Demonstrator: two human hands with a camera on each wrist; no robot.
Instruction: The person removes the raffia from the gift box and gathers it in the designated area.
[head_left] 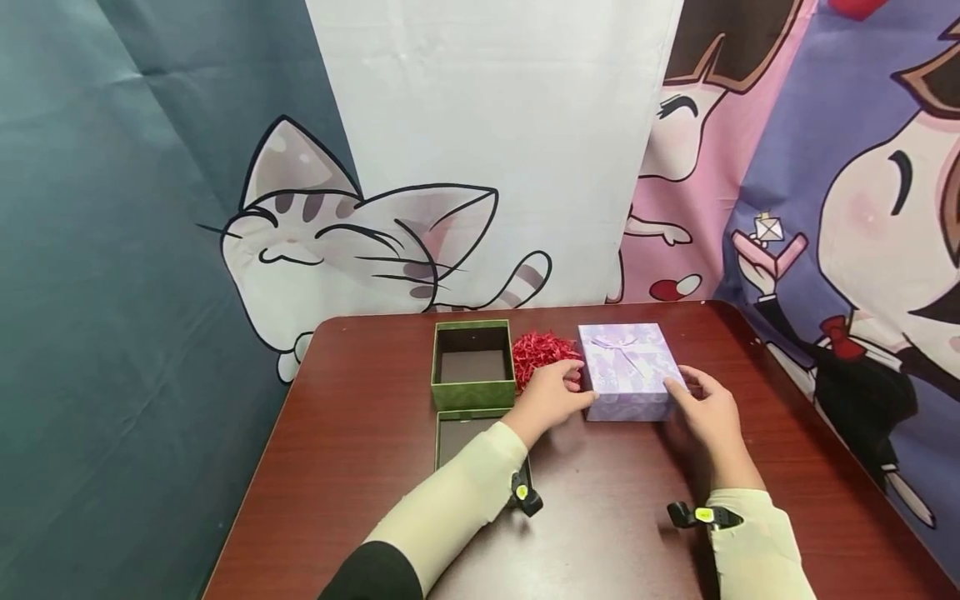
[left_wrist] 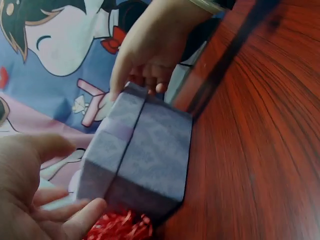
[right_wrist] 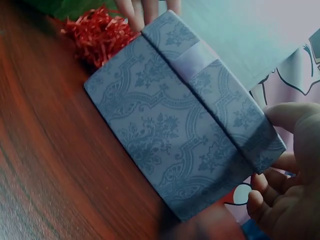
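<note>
Clock positions take the purple box as the dial's center, with 12 pointing away from the person. The backdrop, printed with cartoon figures, stands at 12, behind the far edge of the table. The table has a red-brown wood-grain top. The left sleeve enters from 7 and covers part of the tray; the right sleeve enters from 5.

The purple box is on the table, at 1 o'clock from the table's middle, with its patterned lid on. The green box stands farther out at 9, uncovered, its dark interior facing up. The tray, green-rimmed and dark inside, lies at 8, just beside the near side of the green box.

The right hand is at 4: thumb on the lid, fingers curled at its side, pinching the lid's edge. The left hand is at 8: thumb spread from the loosely bent fingers, at the near left corner; firm contact cannot be told. The shred, a red heap, fills the gap at 9 between both boxes; the left hand obstructs its near portion in the head view. One wrist camera is strapped over each sleeve. The smallest item is the bow, atop the lid.
</note>
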